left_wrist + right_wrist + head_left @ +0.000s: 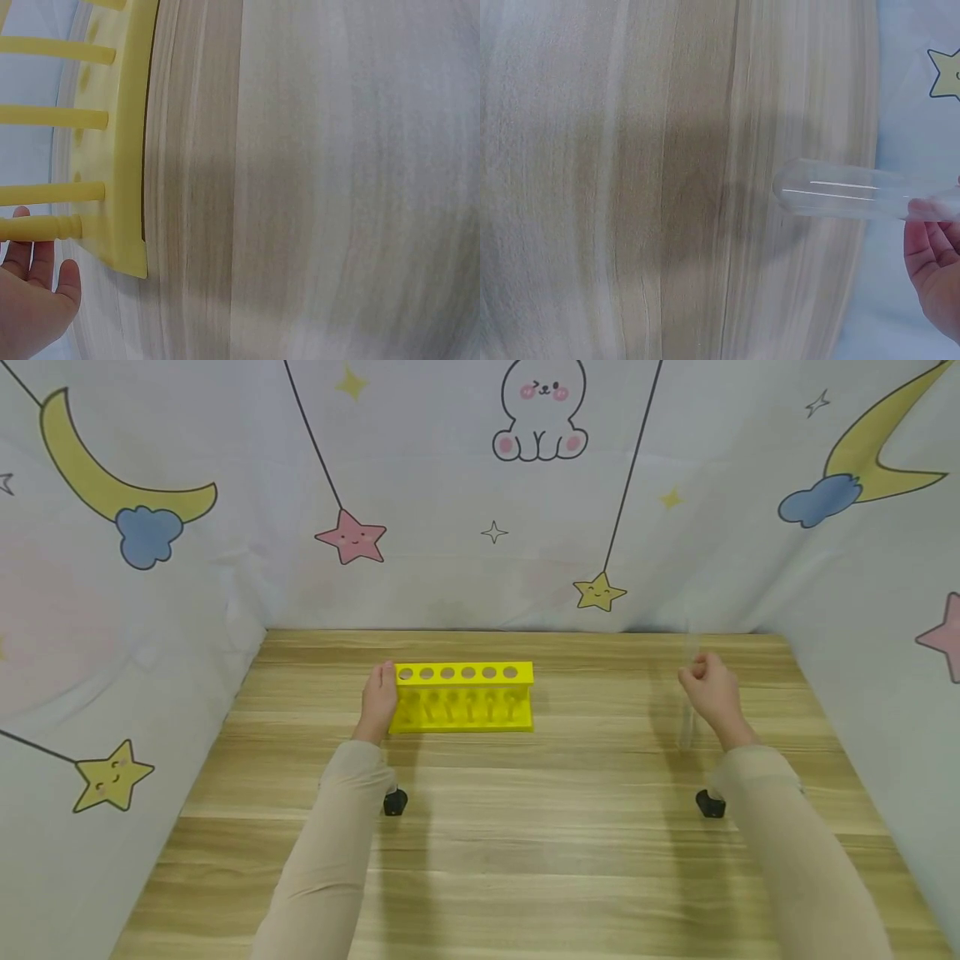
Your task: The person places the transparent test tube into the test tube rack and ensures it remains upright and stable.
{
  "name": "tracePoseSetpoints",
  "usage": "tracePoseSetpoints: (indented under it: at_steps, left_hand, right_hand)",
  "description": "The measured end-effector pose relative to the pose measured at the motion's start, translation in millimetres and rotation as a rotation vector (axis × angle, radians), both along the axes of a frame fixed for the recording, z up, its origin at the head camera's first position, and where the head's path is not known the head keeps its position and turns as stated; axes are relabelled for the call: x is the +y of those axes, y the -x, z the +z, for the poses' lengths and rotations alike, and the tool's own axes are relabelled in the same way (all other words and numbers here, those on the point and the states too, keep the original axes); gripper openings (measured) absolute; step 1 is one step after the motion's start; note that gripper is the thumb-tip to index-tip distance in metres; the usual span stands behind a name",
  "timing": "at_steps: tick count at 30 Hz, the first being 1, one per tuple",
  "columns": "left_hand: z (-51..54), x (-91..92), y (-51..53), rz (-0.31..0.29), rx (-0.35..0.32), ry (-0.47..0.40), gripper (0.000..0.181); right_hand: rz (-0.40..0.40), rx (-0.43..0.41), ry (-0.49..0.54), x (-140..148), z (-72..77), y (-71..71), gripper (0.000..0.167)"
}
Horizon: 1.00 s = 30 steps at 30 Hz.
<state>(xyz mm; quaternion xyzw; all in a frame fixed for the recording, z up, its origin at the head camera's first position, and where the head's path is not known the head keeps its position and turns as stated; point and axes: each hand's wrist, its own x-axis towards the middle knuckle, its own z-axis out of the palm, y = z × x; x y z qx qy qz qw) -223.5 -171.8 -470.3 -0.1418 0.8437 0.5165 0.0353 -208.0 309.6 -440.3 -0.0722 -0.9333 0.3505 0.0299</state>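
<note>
A yellow rack (461, 725) with a row of round holes in its top stands upright on the table. My left hand (379, 697) is at its left end; in the left wrist view the fingers of the left hand (37, 300) lie around the end post of the rack (124, 150). On the right, my right hand (715, 693) pinches a clear tube (686, 727), held upright. The right wrist view shows the tube (832, 189) with its rounded end free and the fingertips of the right hand (939, 270) on its wall.
The wooden table (540, 843) runs back to a white printed cloth (450, 468), which also hangs at both sides. A black wrist piece (394, 802) is at the left sleeve and another black piece (710, 804) at the right sleeve.
</note>
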Motion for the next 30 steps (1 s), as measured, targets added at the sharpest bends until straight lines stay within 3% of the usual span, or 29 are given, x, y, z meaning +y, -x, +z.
tracePoseSetpoints:
  at_steps: [30]
  left_hand:
    - [-2.5,-0.7,1.4,0.005,-0.032,0.012,0.056]
  right_hand:
    - [0.042,-0.013,0.126,-1.8,11.9,-1.8,0.048]
